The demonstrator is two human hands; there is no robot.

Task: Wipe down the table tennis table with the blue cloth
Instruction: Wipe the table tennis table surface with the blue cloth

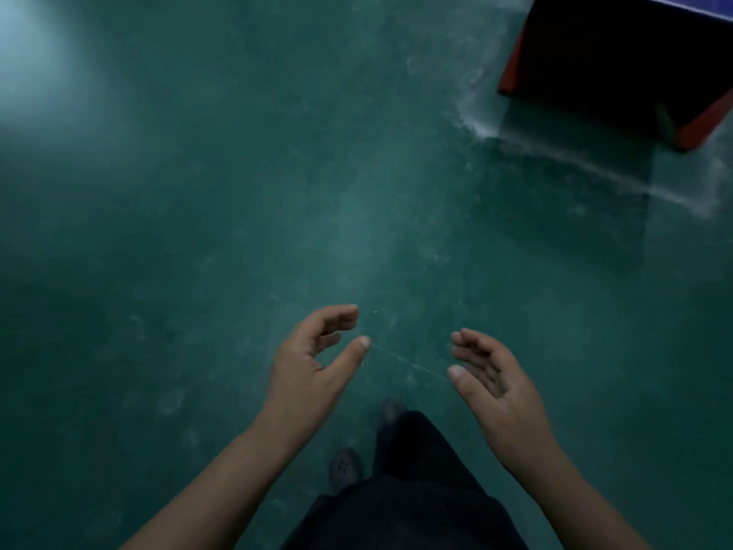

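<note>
Bare fingers first: my left hand (313,353) has them loosely curled, thumb stuck out toward the centre, nothing held. My right hand (490,377) matches it, palm turned inward, fingers relaxed and slightly apart, also holding nothing. A thin pale line runs on the floor between the two thumbs; I read it as a scuff or crack in the surface, not a thread.

Outward from the hands: dark trousers (412,498) and a shoe (345,468) below, dusty green floor (198,212) all round, with whitish smears near the upper right.

Blue cloth: not in view anywhere. Its heading and long axis can't be given.

Table tennis table: only a sliver of blue at the top right corner (690,1) might be its top; too little shows to be sure, and I can't call which way its length runs. Beneath that sliver sits a dark box-like shape with red edges (603,57), standing on the floor.

Step in hand, as I judge it: walking over and locating the cloth; wiping not begun.

To do it well: lift the head so the table and cloth come into sight, keep both hands free until then, take the cloth flat in one hand, spread rather than bunched
</note>
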